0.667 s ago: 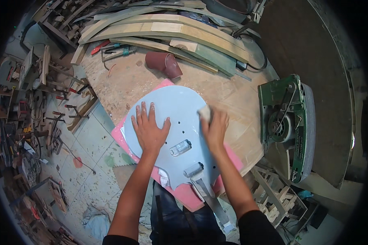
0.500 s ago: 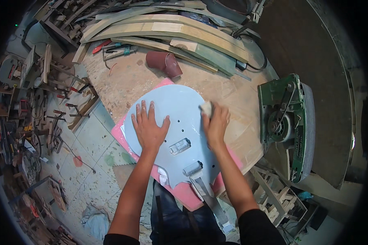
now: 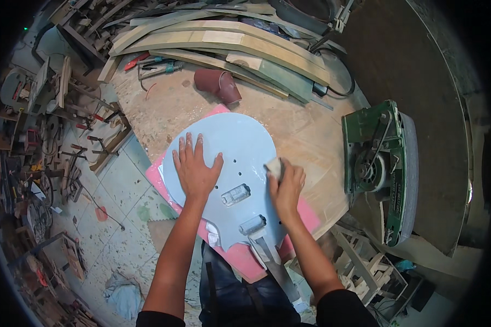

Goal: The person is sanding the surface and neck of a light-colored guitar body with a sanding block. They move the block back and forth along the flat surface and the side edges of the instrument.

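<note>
A pale blue electric guitar body (image 3: 240, 139) with drilled holes and two cavities lies on a pink pad (image 3: 305, 214) on the wooden workbench (image 3: 311, 136). My left hand (image 3: 195, 169) lies palm down on its left side, fingers spread and dusted white. My right hand (image 3: 286, 188) grips a small beige sanding block (image 3: 273, 165) at the right edge of the body, its underside hidden. The grey neck (image 3: 278, 275) extends toward me, over my legs. A reddish-brown curved roll (image 3: 213, 84) sits just beyond the pad.
Curved wooden strips (image 3: 229, 41) and clamps (image 3: 161, 68) lie at the bench's back. A green belt sander (image 3: 368, 158) stands at the right beside a large dark board (image 3: 425, 71). Clamps, frames and offcuts (image 3: 101, 139) crowd the tiled floor at the left.
My right hand and the block have moved toward me along the right edge. The guitar body has shifted very slightly left; my left hand stays spread on it.
</note>
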`<state>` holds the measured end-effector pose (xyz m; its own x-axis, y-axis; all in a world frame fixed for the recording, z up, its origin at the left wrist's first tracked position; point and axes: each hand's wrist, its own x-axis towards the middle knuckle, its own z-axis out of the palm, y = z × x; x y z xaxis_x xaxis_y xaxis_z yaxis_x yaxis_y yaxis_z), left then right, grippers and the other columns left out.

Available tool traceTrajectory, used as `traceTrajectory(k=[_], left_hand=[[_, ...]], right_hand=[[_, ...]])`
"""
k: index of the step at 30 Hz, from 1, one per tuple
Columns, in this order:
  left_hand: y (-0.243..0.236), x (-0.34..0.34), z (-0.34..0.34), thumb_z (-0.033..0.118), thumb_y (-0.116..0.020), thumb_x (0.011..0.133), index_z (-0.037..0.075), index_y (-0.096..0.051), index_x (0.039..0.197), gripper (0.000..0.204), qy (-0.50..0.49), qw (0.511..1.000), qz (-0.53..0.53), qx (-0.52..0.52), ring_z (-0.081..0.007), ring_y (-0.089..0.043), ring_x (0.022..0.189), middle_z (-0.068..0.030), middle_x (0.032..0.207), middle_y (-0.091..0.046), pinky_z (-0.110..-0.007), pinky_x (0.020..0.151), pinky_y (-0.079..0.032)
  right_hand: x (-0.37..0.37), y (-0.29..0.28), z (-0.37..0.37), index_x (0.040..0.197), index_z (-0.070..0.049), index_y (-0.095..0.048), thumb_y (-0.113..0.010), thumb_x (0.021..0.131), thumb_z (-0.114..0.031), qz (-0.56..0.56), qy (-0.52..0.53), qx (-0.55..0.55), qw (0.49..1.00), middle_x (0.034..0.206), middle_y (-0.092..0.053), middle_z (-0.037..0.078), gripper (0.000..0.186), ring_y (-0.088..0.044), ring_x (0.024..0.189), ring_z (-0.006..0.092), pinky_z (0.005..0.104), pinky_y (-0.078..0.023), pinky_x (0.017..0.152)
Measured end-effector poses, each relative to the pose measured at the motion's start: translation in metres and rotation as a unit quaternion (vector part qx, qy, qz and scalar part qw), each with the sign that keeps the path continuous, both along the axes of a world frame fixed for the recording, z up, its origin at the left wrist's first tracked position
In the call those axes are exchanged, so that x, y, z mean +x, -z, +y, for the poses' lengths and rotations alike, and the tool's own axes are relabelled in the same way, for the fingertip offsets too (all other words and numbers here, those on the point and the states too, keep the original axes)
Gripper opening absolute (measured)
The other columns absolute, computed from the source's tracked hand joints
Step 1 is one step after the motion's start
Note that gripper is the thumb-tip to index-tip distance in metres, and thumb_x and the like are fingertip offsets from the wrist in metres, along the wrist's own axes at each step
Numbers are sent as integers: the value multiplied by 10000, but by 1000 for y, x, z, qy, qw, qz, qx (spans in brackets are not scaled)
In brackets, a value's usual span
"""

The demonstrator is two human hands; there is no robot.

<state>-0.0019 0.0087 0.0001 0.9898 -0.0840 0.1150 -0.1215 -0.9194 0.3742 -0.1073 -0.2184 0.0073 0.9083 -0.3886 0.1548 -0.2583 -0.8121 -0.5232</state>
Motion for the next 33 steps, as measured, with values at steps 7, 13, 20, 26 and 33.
traceTrajectory(k=[7,13,20,26,33], left_hand=[[5,0,-9,478,-723,908,57,-565,1537,773,4,1000,-8,-12,-375,-318,1587,-215,1663,-432,-577,1308,-166],[0,-2,-5,447,-731,913,70,-549,1550,763,-1,1000,-4,-4,-381,-319,1588,-207,1668,-430,-556,1313,-169],[3,-1,-9,449,-733,914,67,-551,1549,763,2,1000,-12,-8,-383,-324,1584,-208,1665,-432,-552,1313,-169],[2,-2,-3,451,-731,916,66,-551,1549,762,1,1000,-10,5,-383,-326,1582,-209,1667,-430,-554,1311,-177],[10,-2,-10,486,-724,905,67,-576,1530,766,0,1000,-22,-13,-377,-327,1581,-203,1662,-438,-569,1309,-172]], right_hand=[[76,-8,-28,1423,-53,-602,-794,884,-178,-8,38,-33,999,1224,-557,219,586,-521,1172,430,552,-408,1041],[-10,-4,-5,1410,-55,-608,-798,882,-180,27,4,11,1000,1239,-565,219,575,-521,1192,427,532,-411,1043],[61,-6,-23,1402,-46,-611,-794,881,-173,-22,14,-24,999,1217,-558,215,567,-519,1167,431,540,-406,1035],[-49,-8,-2,1419,-54,-613,-810,874,-171,31,-99,45,994,1229,-563,218,590,-518,1172,425,526,-407,1038],[42,-10,-17,1447,-72,-604,-824,856,-141,-4,-51,48,998,1209,-566,209,634,-517,1167,411,521,-404,1042]])
